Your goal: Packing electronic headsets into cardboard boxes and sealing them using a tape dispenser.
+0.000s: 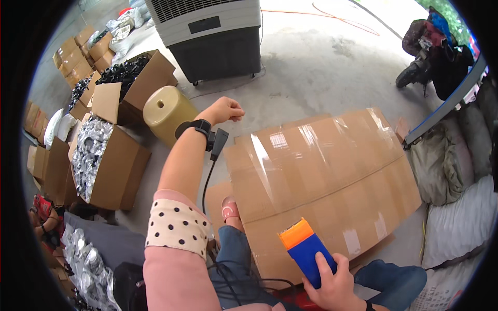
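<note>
My right hand (337, 286) grips a blue block-shaped tool with an orange end (311, 259) over the near part of a taped cardboard sheet (321, 176); its exact kind is unclear. My left hand (223, 110) is raised beyond the sheet's far left corner, fingers curled together. Whether anything is pinched in it cannot be seen. On that wrist sit a dark watch (201, 126) and a black strap with a black device (219, 142), from which a cable (206, 184) runs down toward my lap. Strips of clear shiny tape cross the cardboard.
A yellowish drum-shaped stool (168, 111) stands left of my forearm. Open cartons hold silvery parts (93, 150) and black parts (122, 72). An air cooler (212, 44) stands at the back. White sacks (461, 217) lie at right; another person (49, 220) sits at far left.
</note>
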Motion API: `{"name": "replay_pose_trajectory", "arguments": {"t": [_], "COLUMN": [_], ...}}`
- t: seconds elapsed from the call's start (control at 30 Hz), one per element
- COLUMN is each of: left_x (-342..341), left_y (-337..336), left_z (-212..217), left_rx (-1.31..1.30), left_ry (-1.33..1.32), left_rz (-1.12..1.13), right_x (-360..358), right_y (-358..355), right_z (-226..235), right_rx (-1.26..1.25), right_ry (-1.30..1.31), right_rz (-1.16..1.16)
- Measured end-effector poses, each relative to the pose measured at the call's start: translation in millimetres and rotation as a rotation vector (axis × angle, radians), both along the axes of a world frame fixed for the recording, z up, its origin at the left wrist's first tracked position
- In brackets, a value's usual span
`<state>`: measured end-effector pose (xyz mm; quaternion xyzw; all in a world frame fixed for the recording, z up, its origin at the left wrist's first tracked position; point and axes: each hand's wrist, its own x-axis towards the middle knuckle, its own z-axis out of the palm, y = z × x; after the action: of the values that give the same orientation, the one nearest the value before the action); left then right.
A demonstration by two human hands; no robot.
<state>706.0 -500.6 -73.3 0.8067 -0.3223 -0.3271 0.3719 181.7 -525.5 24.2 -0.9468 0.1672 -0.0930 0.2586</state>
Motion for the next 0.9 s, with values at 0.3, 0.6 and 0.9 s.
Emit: {"name": "replay_pose_trajectory", "arguments": {"t": [0.3, 0.6, 0.9], "left_x": [19, -19, -118], "left_y": [-16, 7, 5], "left_z": [-92, -73, -47], "left_rx": [0.205, 0.522, 0.397], "left_ry": [0.103, -1.132, -0.56], "left_rz": [-0.147, -0.05, -0.132], "right_x": [42, 44, 37], "right_y": [11, 15, 15], "right_z": [-12, -26, -30], "right_rx": [0.027, 0.078, -0.044], "right_ry": [0.079, 0.271, 0.191], "right_rz": [0.05, 0.08, 0.15]}}
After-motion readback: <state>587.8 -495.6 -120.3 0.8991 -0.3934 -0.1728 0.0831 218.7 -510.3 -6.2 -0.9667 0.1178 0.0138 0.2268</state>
